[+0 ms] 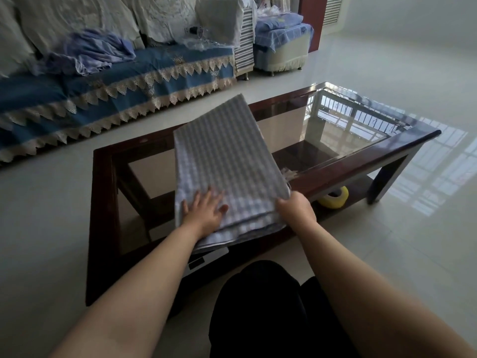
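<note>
**A:** While pressing down with the left hand [204, 213], fingers spread flat on the near end of the checked cloth [224, 151], square up the stacked layers.

**B:** And the right hand [296, 209]?

**A:** Fingers curled round the near right corner. Pull gently, then smooth the fold outward across the glass tabletop [361, 164], toward the sofa [103, 94].

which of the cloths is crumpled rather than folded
The lilac cloth on the sofa: it lies bunched up, while the checked cloth on the glass table is folded flat.
</note>
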